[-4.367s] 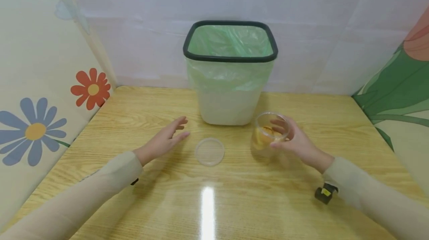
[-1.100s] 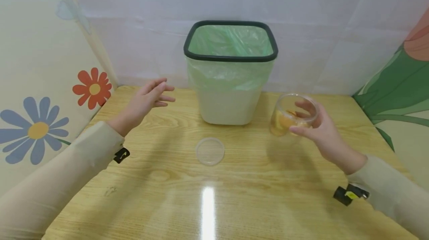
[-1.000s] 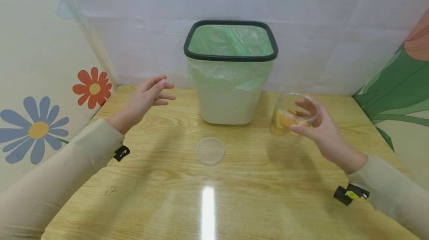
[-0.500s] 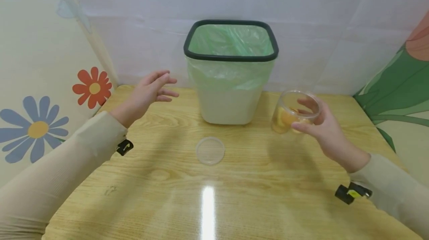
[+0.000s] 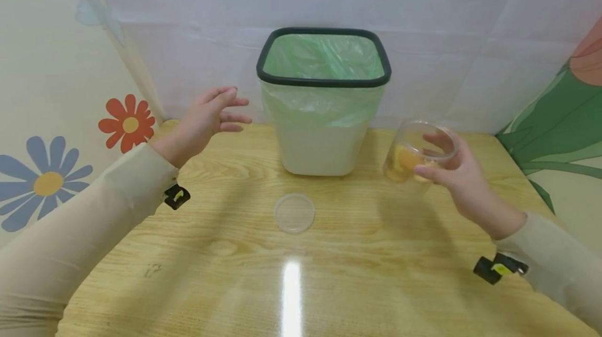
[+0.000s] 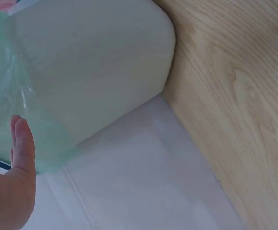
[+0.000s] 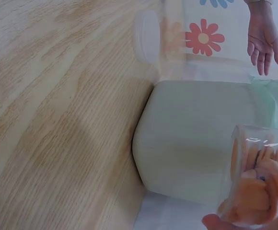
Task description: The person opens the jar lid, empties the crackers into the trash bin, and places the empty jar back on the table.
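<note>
Right hand (image 5: 463, 180): holding. Thumb and fingers curve round the side of a clear jar (image 5: 410, 150), which is raised above the table (image 5: 338, 253) to the right of the bin (image 5: 324, 143). The jar is roughly upright. In it lie orange pieces (image 7: 255, 195), seen through the wall; their exact nature cannot be told.

Left hand (image 5: 204, 117): wide. The fingers are extended and somewhat apart, in the air beside the left side of the bin. The head view shows hand and bin near each other, apart.

Bin: upright on the far part of the table, close to the back wall (image 5: 211, 65). Pale body, dark rim, green bag (image 5: 324, 57) lining the inside and folded down over the outside.

Lid (image 5: 294, 213): clear, round, flat on the table in front of the bin, between the two hands.

Surroundings: wood-grain table surface with a bright reflection at the near side. Side wall on the left bears a red flower (image 5: 127, 124) and a blue flower (image 5: 47, 183). Both arms wear pale sleeves (image 5: 89, 227).
</note>
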`<control>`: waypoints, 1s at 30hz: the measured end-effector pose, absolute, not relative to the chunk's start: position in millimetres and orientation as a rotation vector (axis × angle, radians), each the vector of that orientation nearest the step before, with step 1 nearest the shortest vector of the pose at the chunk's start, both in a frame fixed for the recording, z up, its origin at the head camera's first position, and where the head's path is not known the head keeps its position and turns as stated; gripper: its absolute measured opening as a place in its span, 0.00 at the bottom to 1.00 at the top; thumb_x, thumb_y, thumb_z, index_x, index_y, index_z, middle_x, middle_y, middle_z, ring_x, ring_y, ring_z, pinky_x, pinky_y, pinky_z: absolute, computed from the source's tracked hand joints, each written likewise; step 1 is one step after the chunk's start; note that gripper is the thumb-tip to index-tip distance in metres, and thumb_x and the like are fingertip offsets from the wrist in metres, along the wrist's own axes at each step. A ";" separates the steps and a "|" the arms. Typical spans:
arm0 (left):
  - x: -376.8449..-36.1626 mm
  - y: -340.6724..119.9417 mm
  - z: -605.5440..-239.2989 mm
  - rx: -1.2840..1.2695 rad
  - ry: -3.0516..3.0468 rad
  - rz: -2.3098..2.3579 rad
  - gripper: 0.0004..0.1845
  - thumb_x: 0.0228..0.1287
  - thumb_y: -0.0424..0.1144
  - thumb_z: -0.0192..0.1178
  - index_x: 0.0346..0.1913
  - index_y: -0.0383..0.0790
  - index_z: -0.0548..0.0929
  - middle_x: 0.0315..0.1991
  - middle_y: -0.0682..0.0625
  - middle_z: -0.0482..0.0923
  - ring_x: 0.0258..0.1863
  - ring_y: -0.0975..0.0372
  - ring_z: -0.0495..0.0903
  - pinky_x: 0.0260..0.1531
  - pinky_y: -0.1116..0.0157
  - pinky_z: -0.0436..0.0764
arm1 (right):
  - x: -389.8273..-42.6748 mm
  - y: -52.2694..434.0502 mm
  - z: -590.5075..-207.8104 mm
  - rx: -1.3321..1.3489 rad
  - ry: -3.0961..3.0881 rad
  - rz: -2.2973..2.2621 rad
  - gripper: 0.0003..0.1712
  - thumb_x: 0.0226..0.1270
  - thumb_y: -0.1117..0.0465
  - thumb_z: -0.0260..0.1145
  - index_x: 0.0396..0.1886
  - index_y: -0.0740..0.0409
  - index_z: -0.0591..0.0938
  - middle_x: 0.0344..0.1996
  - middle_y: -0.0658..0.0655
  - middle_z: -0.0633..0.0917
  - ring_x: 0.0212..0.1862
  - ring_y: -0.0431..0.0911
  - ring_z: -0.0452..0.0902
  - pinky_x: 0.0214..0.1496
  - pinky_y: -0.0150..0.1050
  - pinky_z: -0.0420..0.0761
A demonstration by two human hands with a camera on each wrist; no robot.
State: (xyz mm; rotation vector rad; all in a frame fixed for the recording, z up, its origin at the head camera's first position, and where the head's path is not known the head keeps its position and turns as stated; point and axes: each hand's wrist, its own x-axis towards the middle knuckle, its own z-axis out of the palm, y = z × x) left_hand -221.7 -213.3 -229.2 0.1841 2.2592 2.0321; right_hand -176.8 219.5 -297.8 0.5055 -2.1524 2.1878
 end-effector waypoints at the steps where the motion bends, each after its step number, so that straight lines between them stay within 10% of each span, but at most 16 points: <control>1: -222.3 -213.3 -228.2 0.186 2.252 2.040 0.35 0.75 0.51 0.48 0.73 0.32 0.51 0.63 0.41 0.66 0.39 0.66 0.83 0.44 0.69 0.81 | -177.2 219.7 -297.0 0.502 -2.142 2.196 0.35 0.61 0.78 0.64 0.63 0.49 0.65 0.59 0.50 0.70 0.55 0.41 0.72 0.43 0.29 0.80; 12: -228.2 -208.9 -215.0 0.208 2.080 2.229 0.19 0.73 0.44 0.55 0.58 0.38 0.65 0.54 0.44 0.72 0.33 0.61 0.84 0.39 0.66 0.83 | -180.0 221.4 -288.0 0.486 -2.090 2.236 0.34 0.63 0.77 0.63 0.63 0.50 0.64 0.59 0.51 0.69 0.53 0.42 0.74 0.40 0.28 0.80; 22: -233.5 -204.5 -200.7 0.161 2.072 2.225 0.29 0.73 0.44 0.54 0.69 0.34 0.58 0.63 0.39 0.66 0.36 0.61 0.83 0.41 0.67 0.83 | -181.7 222.7 -279.2 0.444 -2.051 2.269 0.34 0.63 0.76 0.64 0.64 0.49 0.63 0.59 0.49 0.70 0.52 0.42 0.74 0.39 0.29 0.81; 30: -242.9 -196.0 -184.7 0.119 2.091 2.118 0.36 0.75 0.44 0.51 0.76 0.36 0.49 0.74 0.40 0.52 0.67 0.49 0.65 0.64 0.59 0.67 | -181.9 224.1 -267.9 0.399 -2.074 2.263 0.43 0.64 0.74 0.64 0.73 0.58 0.52 0.60 0.48 0.68 0.53 0.42 0.72 0.38 0.30 0.82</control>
